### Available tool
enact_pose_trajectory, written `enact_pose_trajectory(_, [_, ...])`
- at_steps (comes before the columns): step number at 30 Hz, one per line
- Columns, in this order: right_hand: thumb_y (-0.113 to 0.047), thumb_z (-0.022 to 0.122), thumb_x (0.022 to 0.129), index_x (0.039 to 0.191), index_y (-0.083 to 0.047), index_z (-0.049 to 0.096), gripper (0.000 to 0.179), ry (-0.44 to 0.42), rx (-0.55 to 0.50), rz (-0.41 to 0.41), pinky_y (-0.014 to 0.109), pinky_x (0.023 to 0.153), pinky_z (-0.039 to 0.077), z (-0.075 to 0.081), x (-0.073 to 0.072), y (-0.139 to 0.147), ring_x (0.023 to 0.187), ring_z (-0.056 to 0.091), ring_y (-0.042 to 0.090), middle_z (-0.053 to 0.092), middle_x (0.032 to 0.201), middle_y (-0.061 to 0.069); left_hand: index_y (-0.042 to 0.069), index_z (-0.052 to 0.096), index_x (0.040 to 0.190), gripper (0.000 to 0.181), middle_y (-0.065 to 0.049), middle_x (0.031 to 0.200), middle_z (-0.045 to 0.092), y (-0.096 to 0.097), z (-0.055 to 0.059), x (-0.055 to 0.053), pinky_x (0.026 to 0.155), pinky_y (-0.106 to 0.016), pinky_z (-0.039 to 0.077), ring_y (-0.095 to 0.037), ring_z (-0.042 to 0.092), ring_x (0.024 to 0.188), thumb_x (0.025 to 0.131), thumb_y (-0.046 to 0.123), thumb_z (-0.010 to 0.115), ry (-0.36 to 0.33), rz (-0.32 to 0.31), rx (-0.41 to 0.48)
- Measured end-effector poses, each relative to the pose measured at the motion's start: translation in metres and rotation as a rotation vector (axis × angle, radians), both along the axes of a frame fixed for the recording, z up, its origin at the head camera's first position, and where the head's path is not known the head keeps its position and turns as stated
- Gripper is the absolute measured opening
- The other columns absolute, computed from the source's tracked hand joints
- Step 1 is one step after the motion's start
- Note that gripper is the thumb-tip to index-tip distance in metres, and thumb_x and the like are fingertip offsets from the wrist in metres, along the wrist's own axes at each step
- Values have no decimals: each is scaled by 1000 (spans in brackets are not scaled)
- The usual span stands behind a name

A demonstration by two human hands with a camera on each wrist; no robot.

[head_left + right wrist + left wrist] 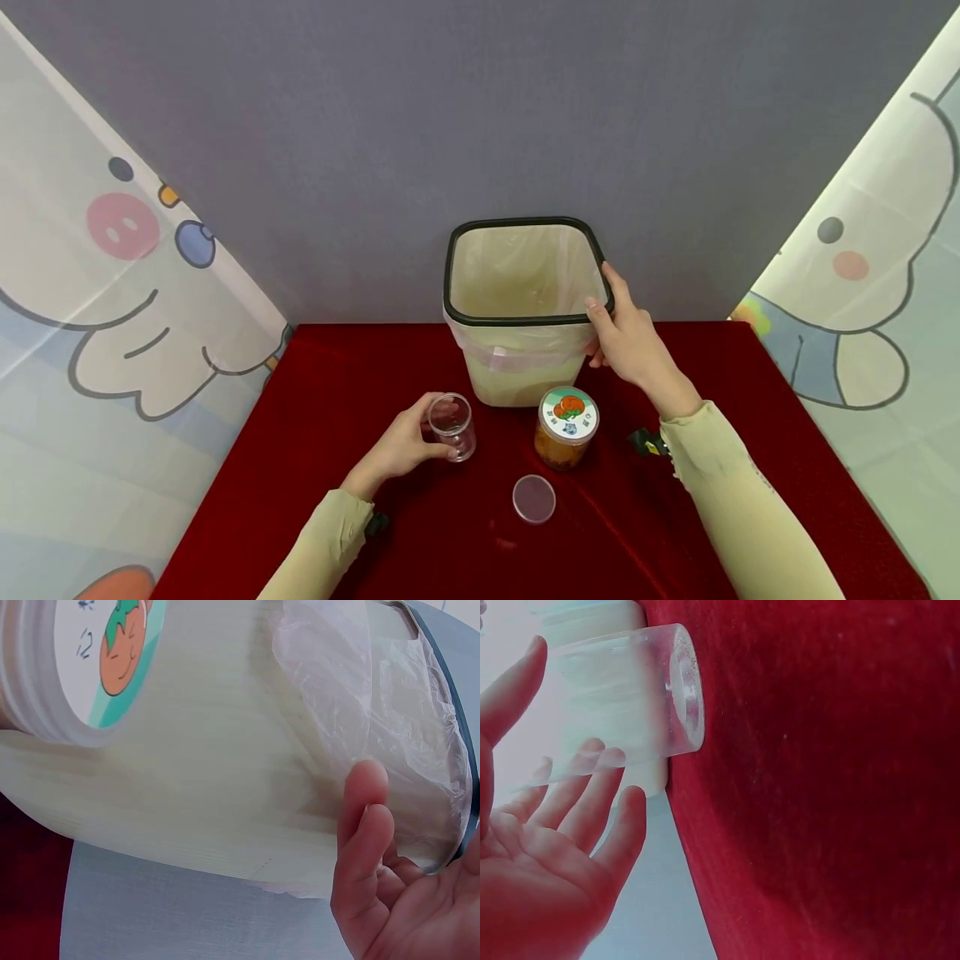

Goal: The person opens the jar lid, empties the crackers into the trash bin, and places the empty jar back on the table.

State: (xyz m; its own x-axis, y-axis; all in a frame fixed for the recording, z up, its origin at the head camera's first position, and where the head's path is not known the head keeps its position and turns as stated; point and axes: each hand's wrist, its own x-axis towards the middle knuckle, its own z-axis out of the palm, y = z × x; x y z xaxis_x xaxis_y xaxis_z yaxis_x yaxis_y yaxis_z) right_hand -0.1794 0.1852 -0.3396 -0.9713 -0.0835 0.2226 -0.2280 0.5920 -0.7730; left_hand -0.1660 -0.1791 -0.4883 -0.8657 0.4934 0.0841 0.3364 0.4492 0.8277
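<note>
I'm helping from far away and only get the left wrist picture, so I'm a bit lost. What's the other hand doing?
Observer: The right hand is holding the black rim of the bin.

Operator: Ooh, okay! My picture just shows one hand, a clear cup and stuff behind it. Is there something on the table I'm missing?

Observer: Yes, a jar with orange fruit pictured on top stands between the bin and the person.
</note>
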Motion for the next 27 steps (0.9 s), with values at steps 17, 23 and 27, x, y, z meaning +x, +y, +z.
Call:
enact_pose_trajectory(17, [-45,40,107,161,-23,9,67,65,57,-27,39,59,52,-4,1,4,49,61,20,65,65,7,21,43,150,86,-1,139,56,-2,-4,10,98,-48,48,-22,54,125,77,15,88,2,47,-12])
enact_pose_trajectory(23, [-46,37,107,161,-24,11,64,97,65,-27,40,56,48,-7,3,6,49,59,21,66,71,13,15,49,145,74,-2,133,60,-11,-5,13,97,-51,47,-23,55,122,81,21,85,1,61,-16])
enact_pose_trajectory(27, [-45,38,107,161,-23,11,64,126,72,-15,38,53,46,-11,7,7,50,59,20,66,73,9,18,54,138,63,1,128,62,-19,-6,15,96,-51,47,-23,57,119,82,26,84,-3,90,-15])
